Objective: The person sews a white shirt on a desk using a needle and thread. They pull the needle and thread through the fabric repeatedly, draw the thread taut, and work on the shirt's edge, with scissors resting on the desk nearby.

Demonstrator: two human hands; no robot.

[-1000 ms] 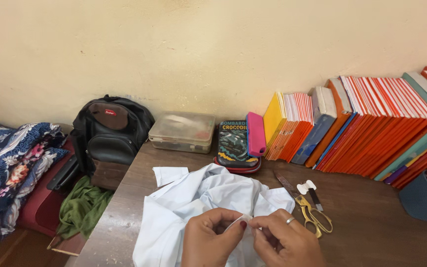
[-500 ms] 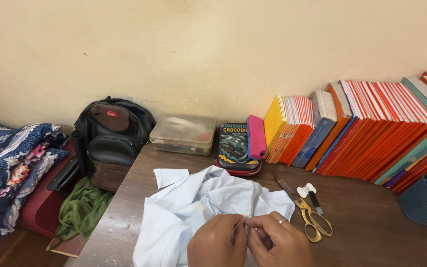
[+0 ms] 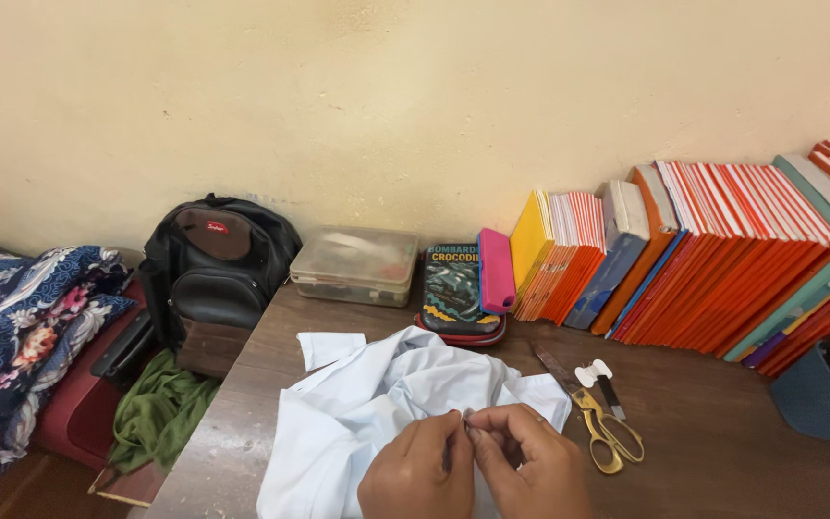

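Observation:
A crumpled white garment lies on the brown wooden table in front of me. My left hand and my right hand rest on its near part, fingertips pinched together on a small fold of the cloth at the middle. Something thin and pale shows between the fingertips; I cannot tell what it is. Gold-handled scissors lie just right of my right hand, beside a small white thread bobbin.
Along the wall stand a row of orange and red books, a pink case, a dark printed pouch and a clear plastic box. A blue pot sits at right. A black backpack, green cloth and floral bedding lie left.
Both hands have drawn closer together and the fingertips have closed tighter on the cloth fold. The view has shifted slightly; nothing else on the table has moved.

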